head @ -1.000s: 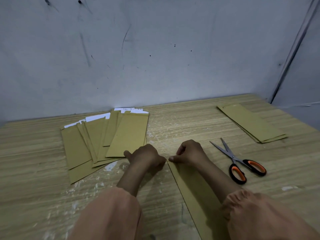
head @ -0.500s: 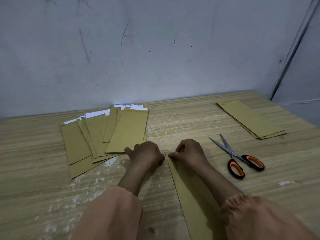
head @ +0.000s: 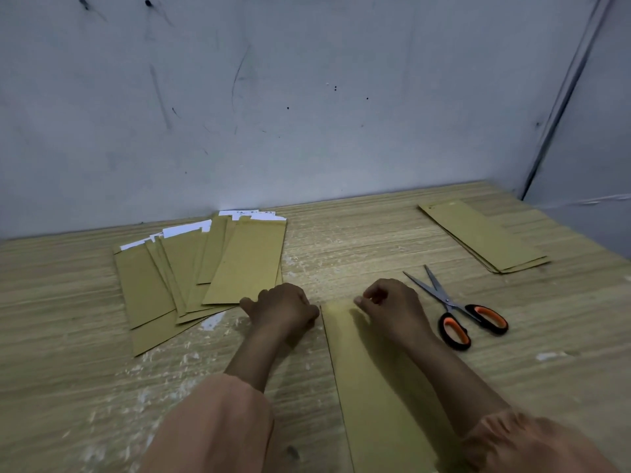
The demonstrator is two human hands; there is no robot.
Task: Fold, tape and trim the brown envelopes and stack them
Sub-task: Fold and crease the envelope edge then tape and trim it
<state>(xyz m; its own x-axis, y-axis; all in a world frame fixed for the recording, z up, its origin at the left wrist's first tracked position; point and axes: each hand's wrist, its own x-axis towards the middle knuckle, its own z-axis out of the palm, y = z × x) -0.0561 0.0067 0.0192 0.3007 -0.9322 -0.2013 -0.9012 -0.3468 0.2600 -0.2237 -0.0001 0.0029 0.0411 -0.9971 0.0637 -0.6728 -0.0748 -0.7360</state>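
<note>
So we've got one long brown envelope (head: 375, 387) lying flat on the wooden table (head: 68, 336), running from centre frame down to the bottom edge. Our right hand (head: 392, 310) sits on its top end, fingers curled with thumb and forefinger pinched together at the upper edge; whether there's tape or just paper in that pinch, we can't tell. Our left hand (head: 285, 308) is balled up knuckles-up, right at the envelope's top left corner, pressed against its edge; we can't see anything held in it. Peach sleeves (head: 211, 428) fill the bottom of the frame.

Just right of the right hand there's a pair of scissors with orange-and-black handles (head: 457, 310), blades spread apart and pointing up-left. Left of centre is a messy fan of brown envelopes (head: 205, 271) with white paper (head: 186, 230) sticking out of the tops. Over in the upper right, a neat stack of envelopes (head: 483, 235) lies at an angle. A scuffed grey wall (head: 307, 97) is behind it all.
</note>
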